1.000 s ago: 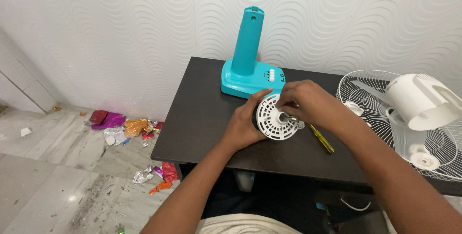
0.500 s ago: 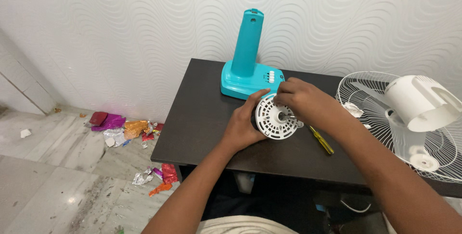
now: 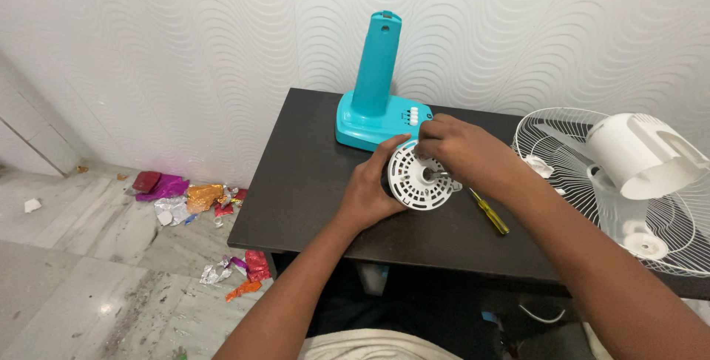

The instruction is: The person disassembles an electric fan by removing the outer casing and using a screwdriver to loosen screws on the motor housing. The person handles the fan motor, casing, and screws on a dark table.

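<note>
The left hand [image 3: 367, 191] wraps its fingers around the rim of the white slotted motor cover [image 3: 416, 178], steadying it on the dark table [image 3: 310, 182]. The right hand [image 3: 457, 150] pinches at the cover's upper edge, near the metal shaft [image 3: 435, 175] (judged: seating or aligning the cover). The next move calls for a steady grip. The yellow screwdriver [image 3: 489, 211] lies just beside; the teal fan base [image 3: 376, 101] crowds the rear.
</note>
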